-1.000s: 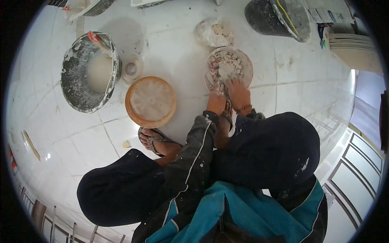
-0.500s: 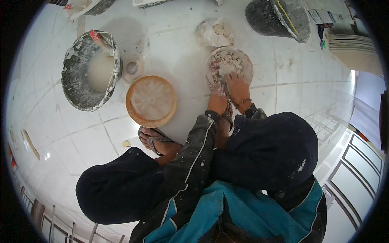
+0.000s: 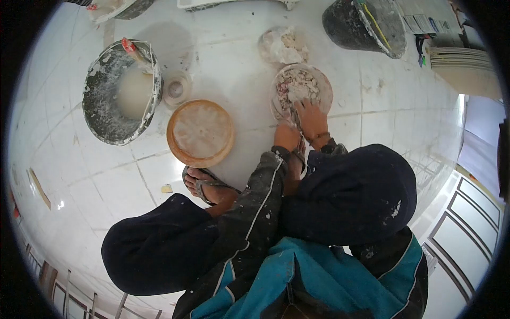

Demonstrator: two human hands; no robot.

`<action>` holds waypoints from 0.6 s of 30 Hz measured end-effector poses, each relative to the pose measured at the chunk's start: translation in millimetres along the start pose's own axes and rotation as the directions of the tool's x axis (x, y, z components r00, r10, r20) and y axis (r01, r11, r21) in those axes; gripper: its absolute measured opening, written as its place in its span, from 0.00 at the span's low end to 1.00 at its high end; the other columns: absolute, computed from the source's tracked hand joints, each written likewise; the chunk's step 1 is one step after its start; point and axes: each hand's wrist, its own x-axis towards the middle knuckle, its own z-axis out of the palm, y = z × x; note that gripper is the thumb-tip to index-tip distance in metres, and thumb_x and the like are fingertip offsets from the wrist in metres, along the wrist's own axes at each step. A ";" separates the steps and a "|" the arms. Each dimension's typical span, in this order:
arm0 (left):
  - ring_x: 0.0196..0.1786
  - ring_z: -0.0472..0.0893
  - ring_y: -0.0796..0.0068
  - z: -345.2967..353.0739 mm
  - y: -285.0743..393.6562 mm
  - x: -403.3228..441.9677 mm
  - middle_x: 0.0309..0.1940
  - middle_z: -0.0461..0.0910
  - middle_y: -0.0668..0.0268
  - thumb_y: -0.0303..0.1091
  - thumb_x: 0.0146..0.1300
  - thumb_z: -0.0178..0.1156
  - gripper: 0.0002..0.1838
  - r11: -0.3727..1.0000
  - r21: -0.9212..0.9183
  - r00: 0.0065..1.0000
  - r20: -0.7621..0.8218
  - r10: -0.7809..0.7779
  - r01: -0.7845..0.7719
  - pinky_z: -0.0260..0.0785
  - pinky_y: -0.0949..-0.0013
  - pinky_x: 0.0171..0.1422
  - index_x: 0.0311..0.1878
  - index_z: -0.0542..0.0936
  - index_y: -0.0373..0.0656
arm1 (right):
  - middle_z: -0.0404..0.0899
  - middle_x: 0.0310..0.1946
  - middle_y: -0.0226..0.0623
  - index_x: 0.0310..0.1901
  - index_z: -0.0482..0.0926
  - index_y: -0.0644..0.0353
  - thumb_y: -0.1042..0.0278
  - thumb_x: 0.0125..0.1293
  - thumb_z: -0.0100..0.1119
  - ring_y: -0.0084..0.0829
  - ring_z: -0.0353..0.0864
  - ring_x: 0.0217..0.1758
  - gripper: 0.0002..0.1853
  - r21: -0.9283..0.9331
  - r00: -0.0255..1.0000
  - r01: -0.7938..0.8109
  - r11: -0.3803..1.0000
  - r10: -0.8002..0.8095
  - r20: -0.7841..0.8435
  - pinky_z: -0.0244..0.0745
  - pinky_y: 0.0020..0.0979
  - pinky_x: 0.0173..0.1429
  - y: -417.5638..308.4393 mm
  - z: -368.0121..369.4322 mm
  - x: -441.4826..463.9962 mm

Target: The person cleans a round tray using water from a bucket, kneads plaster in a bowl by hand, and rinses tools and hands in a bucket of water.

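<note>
A round, shallow, pale container [image 3: 328, 91] stands on the floor in front of my right foot, full of broken whitish lumps [image 3: 303, 82] with some pinkish bits. My right hand [image 3: 312, 118] reaches over its near edge, fingers stretched and slightly apart on the lumps. Close beside it, my left hand [image 3: 287, 135] is at the near left edge of the same container. Its fingers are blurred and partly hidden, so what they hold, if anything, cannot be made out. Left of my hands lies an orange-rimmed round sieve [image 3: 227, 146] dusted with white powder.
A dark bucket [image 3: 98, 114] with milky liquid and a red-handled tool [image 3: 129, 47] stands left, beside a small round clear container [image 3: 176, 89]. Beyond the lumps sits a clear bag [image 3: 271, 45] of pale pieces. Another black bucket [image 3: 345, 26] leans at the upper right, near stacked boards [image 3: 462, 57].
Both hands stay at the container, with only slight finger movement. The view has shifted a little; the sieve and buckets remain in place.
</note>
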 end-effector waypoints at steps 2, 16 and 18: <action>0.43 0.75 0.34 -5.2 9.5 -6.4 0.39 0.76 0.34 0.36 0.64 0.50 0.19 0.992 -0.030 0.983 -0.137 0.119 -0.124 0.66 0.44 0.49 0.48 0.76 0.27 | 0.73 0.50 0.40 0.56 0.73 0.53 0.69 0.60 0.52 0.46 0.73 0.54 0.20 0.007 0.984 -0.037 0.999 0.035 0.176 0.79 0.40 0.48 -8.5 -9.8 -3.7; 0.45 0.76 0.34 -13.5 16.2 -2.0 0.41 0.76 0.32 0.30 0.61 0.49 0.28 0.984 -0.172 0.998 -0.030 -0.047 0.041 0.68 0.47 0.50 0.65 0.63 0.29 | 0.73 0.49 0.41 0.54 0.72 0.53 0.69 0.59 0.52 0.45 0.73 0.52 0.19 0.014 0.996 0.057 0.998 -0.058 0.061 0.77 0.42 0.46 -6.2 -6.3 8.7; 0.47 0.76 0.35 -12.6 16.2 -3.8 0.43 0.75 0.32 0.30 0.62 0.49 0.28 0.990 -0.096 0.992 -0.079 0.093 -0.101 0.68 0.47 0.50 0.65 0.62 0.28 | 0.73 0.49 0.41 0.54 0.72 0.53 0.69 0.59 0.53 0.45 0.73 0.52 0.19 -0.003 0.995 0.083 0.997 -0.083 0.056 0.77 0.42 0.45 -7.0 -9.3 8.5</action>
